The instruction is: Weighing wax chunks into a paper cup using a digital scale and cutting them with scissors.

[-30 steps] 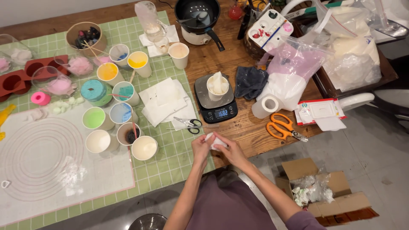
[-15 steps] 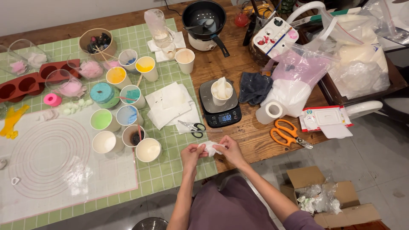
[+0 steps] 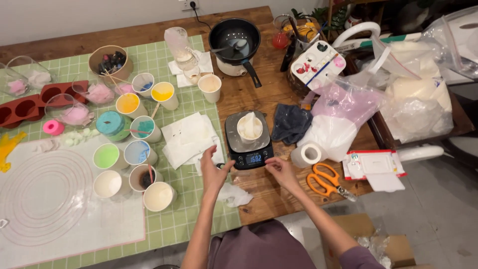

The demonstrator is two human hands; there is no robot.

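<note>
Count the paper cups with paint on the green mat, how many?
9 by my count: blue, two yellow, teal, green, light blue, two cream, dark brown. More may be hidden.

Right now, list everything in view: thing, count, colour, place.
scale: one, black, table centre, white cup on it
pan: one, black, top centre
cloth: one, dark blue, right of scale
scissors: one, orange, right of hands
tape roll: one, white, right of scale
paint cups: about ten, mixed colours, on green mat
napkins: a stack, white, left of scale
moulds: red, far left
bags: several, clear, right
palette: one, white, top right
tissue: one, white, crumpled, by left hand
left hand: open, beside scale
right hand: open, beside scale
</note>
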